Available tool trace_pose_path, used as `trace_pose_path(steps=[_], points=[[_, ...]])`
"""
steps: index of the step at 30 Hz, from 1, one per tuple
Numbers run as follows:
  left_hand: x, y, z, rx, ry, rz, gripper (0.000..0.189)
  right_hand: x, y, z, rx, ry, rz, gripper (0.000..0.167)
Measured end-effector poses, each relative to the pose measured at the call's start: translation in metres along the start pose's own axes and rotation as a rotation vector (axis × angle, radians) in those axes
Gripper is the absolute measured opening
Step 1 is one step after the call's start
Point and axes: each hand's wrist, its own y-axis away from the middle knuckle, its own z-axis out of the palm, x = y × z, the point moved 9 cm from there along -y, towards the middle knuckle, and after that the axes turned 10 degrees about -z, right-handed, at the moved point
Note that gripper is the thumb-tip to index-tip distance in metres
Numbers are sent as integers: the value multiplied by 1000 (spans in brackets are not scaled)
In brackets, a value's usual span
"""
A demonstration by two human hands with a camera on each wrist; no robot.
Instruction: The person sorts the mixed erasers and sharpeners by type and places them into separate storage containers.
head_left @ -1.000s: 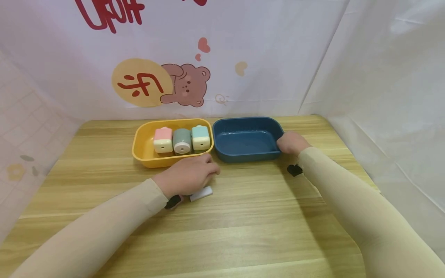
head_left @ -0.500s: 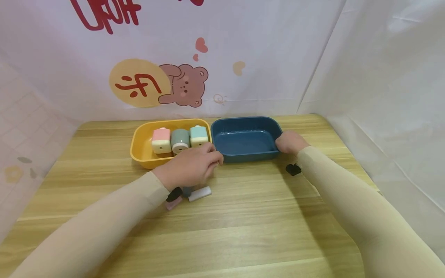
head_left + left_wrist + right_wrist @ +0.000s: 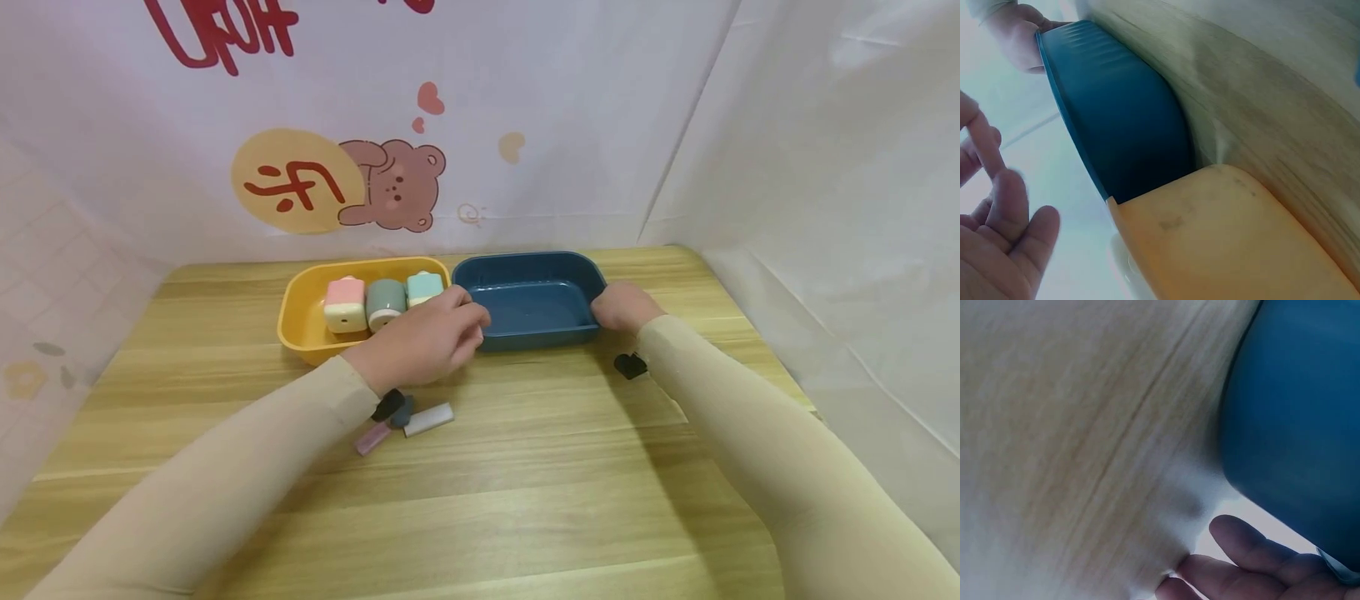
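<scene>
My left hand [image 3: 427, 337] hovers over the front edges where the two trays meet, its fingers loosely bent. In the left wrist view its fingers [image 3: 1010, 194] show nothing between them. My right hand [image 3: 626, 307] grips the right end of the dark blue tray [image 3: 536, 337] by its rim. Below the tray's wall, the right wrist view shows several of its fingertips [image 3: 1229, 531]. The yellow tray [image 3: 300, 337] stands left of the blue one. In it are a pink block-shaped sharpener [image 3: 346, 304], a grey-green round one [image 3: 386, 302] and a pale blue one [image 3: 425, 286], partly behind my left hand.
In front of the yellow tray lie a white bar [image 3: 429, 419], a pink bar [image 3: 372, 437] and a small dark grey piece [image 3: 402, 412]. A printed cloth [image 3: 570, 150] hangs behind the wooden table [image 3: 487, 517].
My left hand has moved up and right from above the small bars toward the blue tray, uncovering the pink and dark pieces. My right hand stays at the blue tray's end.
</scene>
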Motion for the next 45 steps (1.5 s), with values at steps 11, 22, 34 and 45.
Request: trace_pose_path(steps=[11,22,34,45], points=[[0,-12,-6,35,79,-24,27,-3,1,-2,14,18,-16,28],[0,-36,-7,60,65,-26,20,0,1,-2,21,12,-5,28],[-1,-76,-12,50,72,-88,22,-3,1,-3,18,19,-9,27],[-5,-118,-9,-30,190,-141,21,-2,-2,-1,16,30,1,30]])
